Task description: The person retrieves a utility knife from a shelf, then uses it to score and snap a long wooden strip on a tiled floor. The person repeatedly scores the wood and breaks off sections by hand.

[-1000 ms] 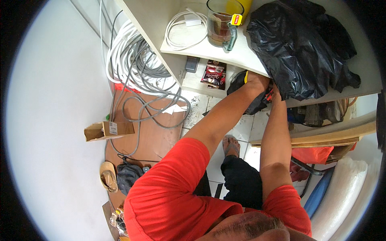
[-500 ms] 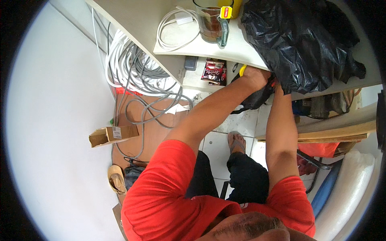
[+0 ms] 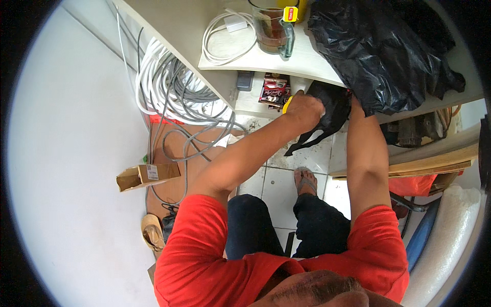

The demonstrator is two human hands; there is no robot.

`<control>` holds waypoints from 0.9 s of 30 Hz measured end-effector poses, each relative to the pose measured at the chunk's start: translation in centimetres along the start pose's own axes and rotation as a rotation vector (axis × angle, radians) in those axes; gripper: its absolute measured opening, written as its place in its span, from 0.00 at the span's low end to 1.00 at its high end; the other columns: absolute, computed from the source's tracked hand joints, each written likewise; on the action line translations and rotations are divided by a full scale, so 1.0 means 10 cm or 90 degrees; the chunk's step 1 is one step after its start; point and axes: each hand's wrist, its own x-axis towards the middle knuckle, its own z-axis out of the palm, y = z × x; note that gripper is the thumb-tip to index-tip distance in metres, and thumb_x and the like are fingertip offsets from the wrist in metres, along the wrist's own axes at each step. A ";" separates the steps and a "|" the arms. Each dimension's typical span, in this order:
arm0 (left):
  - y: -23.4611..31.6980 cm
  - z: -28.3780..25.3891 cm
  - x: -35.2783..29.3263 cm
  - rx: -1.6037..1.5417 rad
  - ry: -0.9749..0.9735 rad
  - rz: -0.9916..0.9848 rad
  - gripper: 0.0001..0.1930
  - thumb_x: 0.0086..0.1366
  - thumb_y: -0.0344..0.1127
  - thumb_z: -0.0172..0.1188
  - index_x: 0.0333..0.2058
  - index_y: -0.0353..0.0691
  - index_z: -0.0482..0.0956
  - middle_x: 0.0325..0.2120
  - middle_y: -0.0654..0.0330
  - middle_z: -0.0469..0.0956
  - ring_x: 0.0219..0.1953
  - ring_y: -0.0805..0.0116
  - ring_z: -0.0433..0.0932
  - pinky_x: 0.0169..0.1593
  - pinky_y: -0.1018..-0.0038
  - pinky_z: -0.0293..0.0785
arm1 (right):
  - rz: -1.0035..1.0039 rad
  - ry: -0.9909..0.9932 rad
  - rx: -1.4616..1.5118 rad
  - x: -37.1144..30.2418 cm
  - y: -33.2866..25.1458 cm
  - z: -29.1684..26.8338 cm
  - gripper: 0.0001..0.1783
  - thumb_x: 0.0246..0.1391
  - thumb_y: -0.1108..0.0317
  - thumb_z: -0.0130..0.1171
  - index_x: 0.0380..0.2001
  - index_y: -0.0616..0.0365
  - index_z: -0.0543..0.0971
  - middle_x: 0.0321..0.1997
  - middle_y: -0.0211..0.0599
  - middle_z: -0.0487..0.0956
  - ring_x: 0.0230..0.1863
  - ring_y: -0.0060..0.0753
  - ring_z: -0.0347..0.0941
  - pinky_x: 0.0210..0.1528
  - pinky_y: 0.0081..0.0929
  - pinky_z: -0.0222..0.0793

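My left hand (image 3: 305,111) is curled around a curved yellow object (image 3: 287,105), only partly visible, in front of the lower shelf space. Its kind I cannot make out. Touching the right side of this hand is a black plastic bag (image 3: 331,105) with a strap-like end hanging over the tiles. My right forearm reaches up beside that bag. The right hand itself disappears behind a large, crumpled black plastic bag (image 3: 378,61) that drapes over the shelf edge, so its fingers are hidden. Red and dark sachets (image 3: 275,91) lie in the lower space, left of my left hand.
Above, the pale shelf (image 3: 307,61) carries a glass mug (image 3: 271,30) of brown drink and a coiled white cable (image 3: 227,43). Bundled cables (image 3: 176,77) trail at left, near an open cardboard box (image 3: 148,175). Wooden boards (image 3: 409,170) and bubble wrap (image 3: 450,235) stand at right.
My left hand has come left and down out of the shelf space, bringing the yellow object along. More of the lower black bag shows. My right hand stays hidden behind the large bag.
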 end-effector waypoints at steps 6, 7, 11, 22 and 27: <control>0.05 -0.07 -0.25 -0.018 0.008 -0.049 0.11 0.63 0.38 0.61 0.41 0.53 0.89 0.41 0.55 0.83 0.45 0.55 0.84 0.52 0.52 0.74 | 0.004 -0.021 -0.032 0.20 -0.10 -0.04 0.27 0.67 0.52 0.57 0.58 0.62 0.78 0.56 0.50 0.82 0.55 0.62 0.78 0.57 0.48 0.74; 0.09 -0.06 -0.33 -0.039 0.013 -0.070 0.12 0.64 0.39 0.61 0.43 0.53 0.89 0.42 0.55 0.83 0.45 0.55 0.84 0.52 0.52 0.74 | 0.001 -0.027 -0.043 0.21 -0.10 -0.01 0.27 0.67 0.52 0.57 0.58 0.62 0.78 0.55 0.50 0.83 0.55 0.62 0.78 0.56 0.48 0.74; 0.13 -0.06 -0.82 -0.224 0.030 -0.215 0.19 0.65 0.49 0.65 0.49 0.47 0.87 0.45 0.52 0.83 0.48 0.51 0.83 0.54 0.55 0.76 | -0.018 -0.047 -0.130 0.16 0.02 0.17 0.27 0.66 0.51 0.57 0.58 0.63 0.78 0.54 0.50 0.83 0.53 0.63 0.79 0.55 0.48 0.75; 0.52 -0.64 -3.38 -0.842 -0.113 -0.751 0.34 0.64 0.62 0.65 0.49 0.32 0.85 0.38 0.50 0.86 0.35 0.62 0.82 0.41 0.65 0.78 | 0.123 -0.227 0.247 -1.97 0.20 -0.38 0.28 0.64 0.44 0.61 0.46 0.63 0.82 0.36 0.43 0.84 0.32 0.43 0.81 0.35 0.37 0.77; 1.39 -1.03 -4.73 -1.139 -0.051 -0.936 0.27 0.64 0.58 0.67 0.42 0.35 0.83 0.31 0.58 0.82 0.28 0.69 0.79 0.31 0.72 0.76 | -0.043 -0.357 0.030 -2.67 0.31 -0.79 0.25 0.63 0.44 0.59 0.38 0.59 0.82 0.32 0.43 0.85 0.31 0.48 0.82 0.36 0.44 0.77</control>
